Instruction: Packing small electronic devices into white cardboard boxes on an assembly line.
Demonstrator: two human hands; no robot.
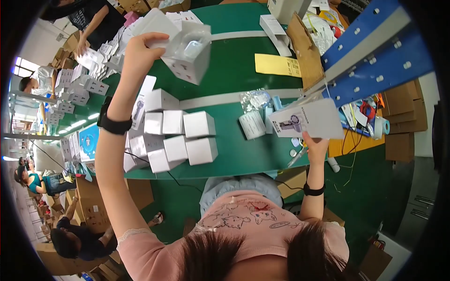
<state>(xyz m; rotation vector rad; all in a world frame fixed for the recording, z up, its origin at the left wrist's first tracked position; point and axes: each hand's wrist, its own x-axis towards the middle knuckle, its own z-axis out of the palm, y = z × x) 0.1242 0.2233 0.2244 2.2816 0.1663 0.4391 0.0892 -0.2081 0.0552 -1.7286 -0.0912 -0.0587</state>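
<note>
My left hand [142, 50] is raised over the far left of the table, closed on a white box [191, 66] by its lid side. The box's top is open, and clear plastic wrap with something pale [193, 46] shows inside. Low at the right, my right hand [317, 148] grips the lower edge of a white printed carton [323, 119] with a picture of a purple handheld fan. Its fingers are mostly hidden behind the carton. Between my arms stands a cluster of closed white boxes [199, 124]. A small white box [252, 125] lies left of the carton.
A green table [243, 159] spreads before me. A yellow sheet [277, 64] and an open white box [275, 35] lie at the far right. A blue perforated metal post [375, 61] rises on the right. Other people work at the left, beside many white cartons [77, 96].
</note>
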